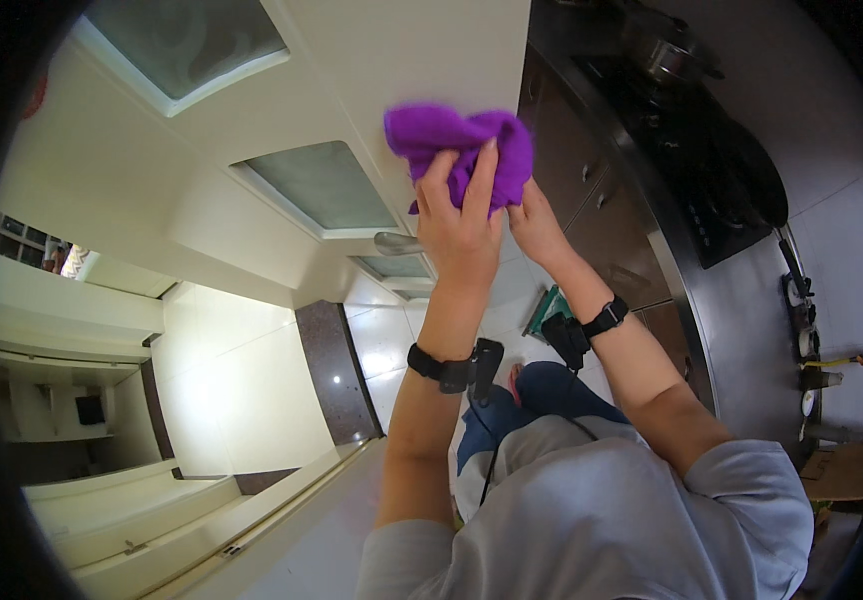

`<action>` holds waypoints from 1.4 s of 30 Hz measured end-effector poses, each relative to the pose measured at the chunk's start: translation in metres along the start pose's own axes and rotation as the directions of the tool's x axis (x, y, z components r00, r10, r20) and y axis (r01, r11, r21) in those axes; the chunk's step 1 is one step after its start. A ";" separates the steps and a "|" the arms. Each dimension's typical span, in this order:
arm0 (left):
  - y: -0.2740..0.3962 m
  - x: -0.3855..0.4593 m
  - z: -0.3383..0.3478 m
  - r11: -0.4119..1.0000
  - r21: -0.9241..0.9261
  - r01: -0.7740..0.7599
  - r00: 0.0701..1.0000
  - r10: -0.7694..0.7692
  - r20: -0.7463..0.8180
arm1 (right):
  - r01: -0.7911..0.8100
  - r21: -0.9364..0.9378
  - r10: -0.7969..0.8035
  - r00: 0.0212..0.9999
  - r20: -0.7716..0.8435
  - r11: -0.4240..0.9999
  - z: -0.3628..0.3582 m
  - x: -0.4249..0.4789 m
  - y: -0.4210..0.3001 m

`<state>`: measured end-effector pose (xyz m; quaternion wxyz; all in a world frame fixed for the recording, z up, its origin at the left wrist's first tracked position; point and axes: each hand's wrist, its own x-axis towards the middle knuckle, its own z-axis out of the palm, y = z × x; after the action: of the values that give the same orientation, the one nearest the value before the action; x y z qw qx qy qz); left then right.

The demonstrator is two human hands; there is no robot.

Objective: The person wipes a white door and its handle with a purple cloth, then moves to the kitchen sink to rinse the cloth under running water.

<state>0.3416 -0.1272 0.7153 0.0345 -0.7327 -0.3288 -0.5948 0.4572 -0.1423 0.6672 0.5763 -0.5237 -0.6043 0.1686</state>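
Note:
A bunched purple cloth (439, 131) lies against the edge side of a cream door (401, 45) with frosted glass panes. My left hand (461, 217) spreads its fingers over the cloth and presses it. Just to the right, my right hand (535, 221) is at the cloth's lower right corner; its fingertips are hidden behind the cloth, and they seem to grip it. Below the hands, the metal door handle (398, 244) sticks out close to my left wrist. Both forearms wear black straps with small devices and cables.
To the right runs a dark counter (746, 330) with a black gas hob (671, 150), a metal pot (668, 60) and a black pan (754, 176). A green dustpan (549, 309) stands on the tiled floor. At left, a doorway threshold (326, 367) leads to another room.

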 end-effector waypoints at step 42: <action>-0.040 0.042 0.023 0.989 0.125 -0.079 0.972 0.049 0.228 | -0.156 0.215 0.142 0.987 0.082 0.964 -0.005 0.046 0.049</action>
<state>0.3432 -0.0678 0.7326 0.0650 -0.8017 -0.3455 -0.4835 0.4927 -0.0865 0.6526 0.5964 -0.4947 -0.5593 0.2946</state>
